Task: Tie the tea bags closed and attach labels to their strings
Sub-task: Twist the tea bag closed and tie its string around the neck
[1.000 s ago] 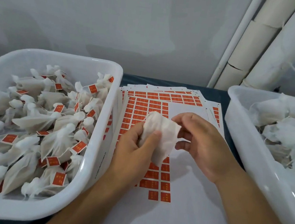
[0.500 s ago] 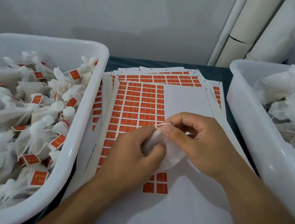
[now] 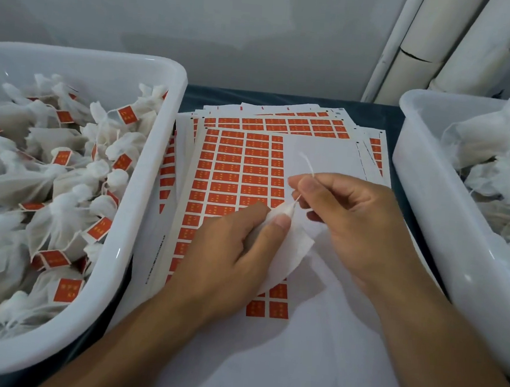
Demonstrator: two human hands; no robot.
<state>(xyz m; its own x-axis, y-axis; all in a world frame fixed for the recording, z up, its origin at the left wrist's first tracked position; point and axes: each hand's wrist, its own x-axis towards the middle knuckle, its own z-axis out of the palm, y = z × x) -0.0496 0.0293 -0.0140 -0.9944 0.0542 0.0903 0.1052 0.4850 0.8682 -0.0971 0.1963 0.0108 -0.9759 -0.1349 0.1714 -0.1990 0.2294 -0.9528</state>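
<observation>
A white tea bag (image 3: 288, 254) lies over the sheet of orange labels (image 3: 237, 173) in the middle. My left hand (image 3: 230, 252) grips the bag's gathered neck between thumb and fingers. My right hand (image 3: 349, 219) pinches the bag's white string (image 3: 307, 168) just above the neck, and the loose end curls up past the fingertips. Much of the bag is hidden under my left hand.
A white tub (image 3: 142, 215) at the left holds several tied tea bags with orange labels. Another white tub (image 3: 429, 207) at the right holds several unlabelled bags. More label sheets (image 3: 299, 123) fan out behind. White pipes (image 3: 418, 44) stand at the back right.
The bag came down from mid-air onto the label sheet. My right hand has drawn the string out of the bag's neck and upward, while my left hand keeps its grip on the neck.
</observation>
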